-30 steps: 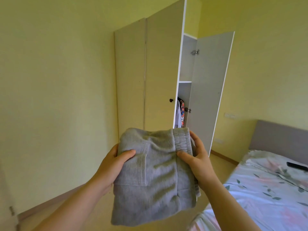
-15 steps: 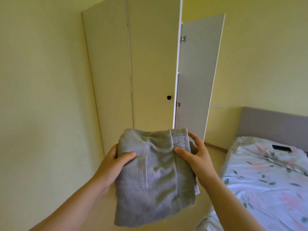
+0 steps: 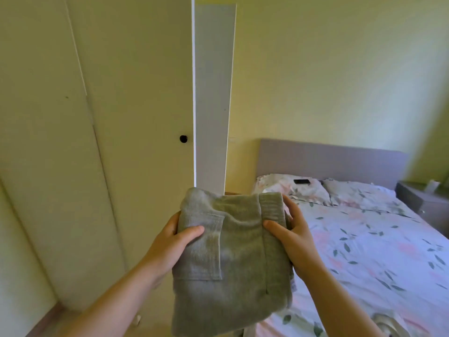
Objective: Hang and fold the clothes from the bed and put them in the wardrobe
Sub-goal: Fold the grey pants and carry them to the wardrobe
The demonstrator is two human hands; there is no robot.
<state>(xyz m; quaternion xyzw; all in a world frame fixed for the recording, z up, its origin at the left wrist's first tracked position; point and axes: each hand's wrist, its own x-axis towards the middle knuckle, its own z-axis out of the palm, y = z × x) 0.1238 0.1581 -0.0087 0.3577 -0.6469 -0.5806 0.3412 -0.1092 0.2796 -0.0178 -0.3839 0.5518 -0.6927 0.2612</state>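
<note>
I hold a folded grey fleece garment (image 3: 238, 263) in front of me at chest height, its lower part drooping. My left hand (image 3: 173, 242) grips its left edge, thumb on top. My right hand (image 3: 294, 237) grips the right edge by the ribbed waistband, thumb on top. The white wardrobe (image 3: 121, 117) stands close on the left; its near door with a black knob (image 3: 183, 139) is closed and a further door (image 3: 213, 93) stands open edge-on. The inside of the wardrobe is hidden.
The bed (image 3: 379, 251) with a floral sheet and two pillows fills the right side, backed by a grey headboard (image 3: 328, 159). A dark phone (image 3: 302, 181) lies on the left pillow. A grey nightstand (image 3: 422, 203) stands at far right. Yellow walls surround.
I have moved closer to the wardrobe and turned right; the doors loom larger and the open interior with hanging clothes is out of sight. Both hands keep the same hold on the garment.
</note>
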